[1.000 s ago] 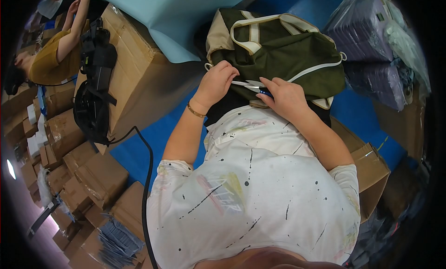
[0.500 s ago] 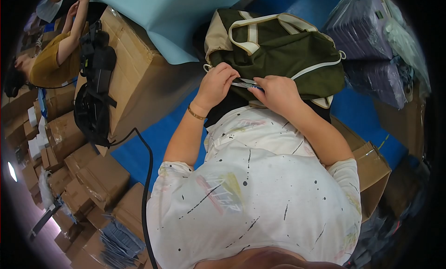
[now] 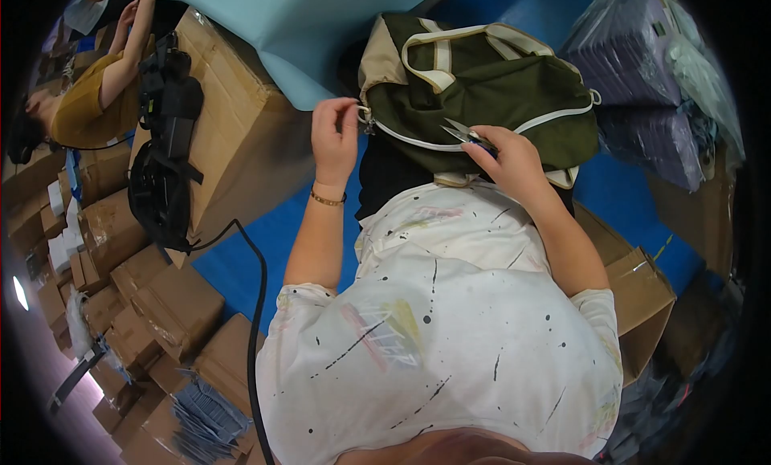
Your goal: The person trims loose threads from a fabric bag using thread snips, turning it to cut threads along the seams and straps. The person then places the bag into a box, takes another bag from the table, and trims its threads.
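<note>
A dark green duffel bag (image 3: 498,87) with beige end panels, beige handles and a white zip edge lies across my lap. My right hand (image 3: 514,161) is closed around small thread snips (image 3: 459,133), their two pointed blades apart and pointing left over the bag's front. My left hand (image 3: 333,140) is beside the bag's left end, near the metal ring (image 3: 364,113) there. Its fingers are pinched together, and whatever they hold, if anything, is too small to make out.
A large cardboard box (image 3: 241,120) stands at left with black straps and gear (image 3: 165,144) on it. Light blue sheeting (image 3: 305,39) hangs ahead. Plastic-wrapped stacks (image 3: 626,55) are at right, an open carton (image 3: 642,296) by my right side. Another person (image 3: 96,104) works at far left.
My hands have moved apart. The left has gone left, off the bag's front to its left end; the right has shifted right with the snips, whose blades now show clearly.
</note>
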### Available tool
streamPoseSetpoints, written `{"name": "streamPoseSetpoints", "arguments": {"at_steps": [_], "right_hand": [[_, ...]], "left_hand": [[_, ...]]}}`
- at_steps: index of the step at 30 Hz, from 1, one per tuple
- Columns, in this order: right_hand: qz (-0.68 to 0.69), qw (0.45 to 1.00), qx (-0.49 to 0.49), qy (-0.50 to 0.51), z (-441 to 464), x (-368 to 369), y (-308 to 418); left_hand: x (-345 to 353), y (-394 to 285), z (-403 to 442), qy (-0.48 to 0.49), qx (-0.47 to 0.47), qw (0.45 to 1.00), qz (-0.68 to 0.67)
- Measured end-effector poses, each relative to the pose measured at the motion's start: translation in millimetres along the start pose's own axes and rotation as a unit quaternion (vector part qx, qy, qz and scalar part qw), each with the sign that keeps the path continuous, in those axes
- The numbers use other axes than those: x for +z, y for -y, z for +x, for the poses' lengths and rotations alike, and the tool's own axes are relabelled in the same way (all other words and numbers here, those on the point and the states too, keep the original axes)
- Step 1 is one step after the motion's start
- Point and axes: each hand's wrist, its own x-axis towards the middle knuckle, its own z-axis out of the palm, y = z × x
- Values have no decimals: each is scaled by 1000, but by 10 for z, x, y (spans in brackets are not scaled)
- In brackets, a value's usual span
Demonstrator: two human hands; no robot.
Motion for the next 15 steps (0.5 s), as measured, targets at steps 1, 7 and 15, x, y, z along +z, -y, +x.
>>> {"name": "streamPoseSetpoints", "arguments": {"at_steps": [1, 7, 15], "right_hand": [[15, 1000, 0, 5, -13, -7, -28], [32, 999, -38, -23, -75, 128, -260], [70, 994, -70, -54, -118, 129, -343]], "left_hand": [[-5, -20, 0, 40, 61, 997, 30], [56, -104, -66, 200, 230, 934, 188], [249, -9, -109, 73, 284, 950, 103]]}}
